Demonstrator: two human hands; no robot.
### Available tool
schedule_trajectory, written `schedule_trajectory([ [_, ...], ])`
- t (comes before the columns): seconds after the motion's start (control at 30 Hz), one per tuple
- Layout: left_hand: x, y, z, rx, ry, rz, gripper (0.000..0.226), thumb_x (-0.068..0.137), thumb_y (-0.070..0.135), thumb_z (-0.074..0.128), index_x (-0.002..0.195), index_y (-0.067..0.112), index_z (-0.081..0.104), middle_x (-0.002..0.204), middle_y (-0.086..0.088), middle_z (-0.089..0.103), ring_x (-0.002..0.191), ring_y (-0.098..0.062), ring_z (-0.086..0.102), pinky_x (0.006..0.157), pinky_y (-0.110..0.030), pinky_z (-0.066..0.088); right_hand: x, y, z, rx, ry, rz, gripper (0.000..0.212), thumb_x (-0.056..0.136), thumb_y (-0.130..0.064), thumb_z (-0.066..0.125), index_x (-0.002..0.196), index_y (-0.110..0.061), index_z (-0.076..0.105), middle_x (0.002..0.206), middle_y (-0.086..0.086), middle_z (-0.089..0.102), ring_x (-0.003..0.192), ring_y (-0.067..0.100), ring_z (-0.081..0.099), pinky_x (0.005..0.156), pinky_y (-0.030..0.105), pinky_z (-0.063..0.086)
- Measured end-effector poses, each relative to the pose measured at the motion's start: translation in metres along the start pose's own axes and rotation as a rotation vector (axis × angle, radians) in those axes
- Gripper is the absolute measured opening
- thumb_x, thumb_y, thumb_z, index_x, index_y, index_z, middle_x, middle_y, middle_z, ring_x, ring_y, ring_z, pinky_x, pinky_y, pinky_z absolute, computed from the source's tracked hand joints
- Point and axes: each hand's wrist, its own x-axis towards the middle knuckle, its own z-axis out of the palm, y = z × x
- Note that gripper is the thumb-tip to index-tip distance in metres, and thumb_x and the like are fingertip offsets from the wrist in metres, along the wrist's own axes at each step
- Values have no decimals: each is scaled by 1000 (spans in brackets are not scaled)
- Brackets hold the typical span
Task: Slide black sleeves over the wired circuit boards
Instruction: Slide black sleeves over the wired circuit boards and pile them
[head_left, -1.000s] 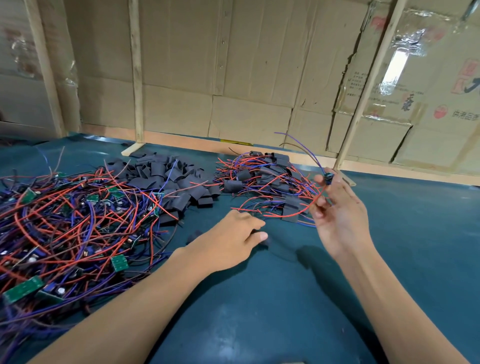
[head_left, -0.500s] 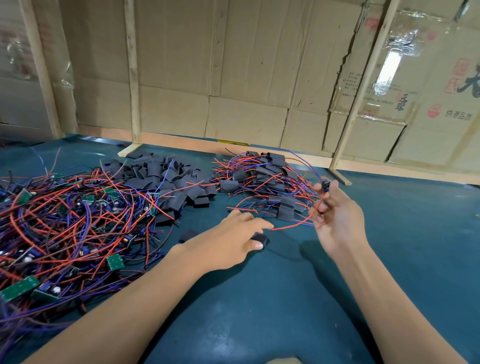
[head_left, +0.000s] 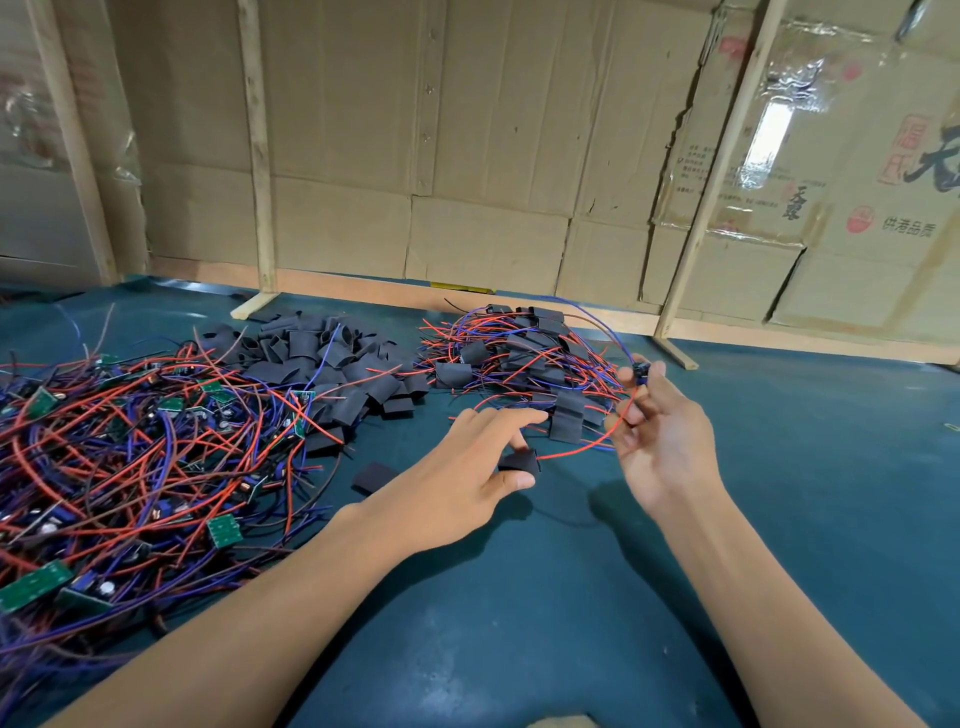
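View from the head camera over a table (head_left: 519, 623) covered in dark teal. The left hand (head_left: 467, 467) reaches forward, palm down, and pinches a flat black sleeve (head_left: 519, 461) between the thumb and the fingers (head_left: 511, 415), which are curled over it; the sleeve sits just above the table surface, near the middle of the view. The right hand (head_left: 660, 441) is raised to the right of it, palm turned toward the left hand, and holds a small dark board (head_left: 640, 372) at the fingertips, thumb and forefinger closed on it. A red wire (head_left: 582, 451) runs from this board in a loop down toward the sleeve, and a blue wire (head_left: 597, 325) arcs up and back from it over the far pile.

Behind the hands lies a pile of sleeved boards (head_left: 519, 358), black sleeves tangled with red and blue leads. To its left is a heap of loose black sleeves (head_left: 332, 364), and one single sleeve (head_left: 375, 477) lies apart on the table just left of the left wrist. Far left, a large tangle of wired green boards (head_left: 130, 441) covers the table to the frame edge.

Flattened cardboard (head_left: 467, 156) held by wooden battens (head_left: 260, 156) forms the wall at the back of the table.
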Motion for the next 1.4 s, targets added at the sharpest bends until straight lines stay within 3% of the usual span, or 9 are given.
schedule_trajectory([
  [0.3, 1, -3, 2, -12, 84, 31, 56, 98, 32, 61, 139, 53, 29, 116, 28, 45, 114, 1, 41, 97, -7, 28, -3, 4, 4, -53, -82, -30, 16, 105, -20, 50, 103, -13, 65, 80, 1, 66, 50, 9, 43, 44, 19, 34],
  [0.5, 2, -4, 0, -29, 188, 31, 57, 98, 29, 61, 142, 47, 31, 115, 28, 49, 118, -2, 42, 93, -4, 29, -8, 10, 7, -97, -230, 8, 22, 99, -11, 58, 119, -2, 63, 94, 11, 70, 71, 20, 66, 58, 27, 52],
  [0.63, 3, -3, -3, -64, 294, 16, 58, 96, 27, 65, 142, 42, 35, 114, 27, 50, 115, -4, 46, 94, -5, 30, -11, 11, 6, -197, -359, 67, 25, 93, -4, 59, 118, -2, 63, 107, 15, 72, 85, 26, 70, 67, 32, 56],
  [0.73, 2, -1, -5, -35, 320, 25, 58, 95, 27, 65, 143, 40, 36, 113, 24, 52, 113, -5, 46, 101, -18, 32, -15, 14, 9, -341, -409, 44, 25, 89, -6, 62, 113, -6, 67, 116, 16, 73, 89, 24, 69, 69, 32, 54],
  [0.83, 2, 2, -6, 24, 354, 22, 57, 95, 26, 66, 143, 36, 38, 116, 19, 53, 112, -5, 45, 102, -34, 31, -17, 16, 11, -385, -389, 19, 27, 75, -13, 72, 102, -10, 74, 110, 10, 75, 87, 18, 66, 68, 29, 51],
  [0.93, 2, 6, -8, 91, 384, 23, 56, 94, 27, 67, 143, 32, 41, 117, 14, 55, 112, -11, 47, 100, -37, 28, -17, 17, 11, -389, -360, 7, 15, 71, -15, 77, 86, -13, 80, 91, 7, 73, 70, 15, 58, 63, 26, 45],
  [1.0, 1, 8, -11, 129, 382, 26, 56, 94, 27, 68, 144, 29, 43, 118, 11, 56, 114, -15, 48, 100, -39, 29, -18, 20, 11, -378, -392, 10, 13, 73, -10, 76, 86, -9, 79, 83, 7, 71, 65, 16, 56, 62, 26, 48],
  [1.2, -1, 10, -17, 197, 348, 56, 57, 92, 25, 69, 144, 25, 46, 120, 10, 57, 114, -17, 48, 99, -43, 34, -17, 20, 11, -350, -376, 58, 9, 72, -7, 78, 80, -2, 76, 77, 17, 67, 66, 26, 66, 67, 35, 59],
  [1.4, 0, 14, -18, 236, 330, 90, 54, 92, 24, 69, 142, 19, 48, 119, 5, 58, 111, -21, 51, 98, -45, 39, -18, 15, 11, -409, -380, 56, 5, 72, -9, 79, 77, -9, 79, 74, 15, 68, 66, 24, 68, 56, 30, 54],
])
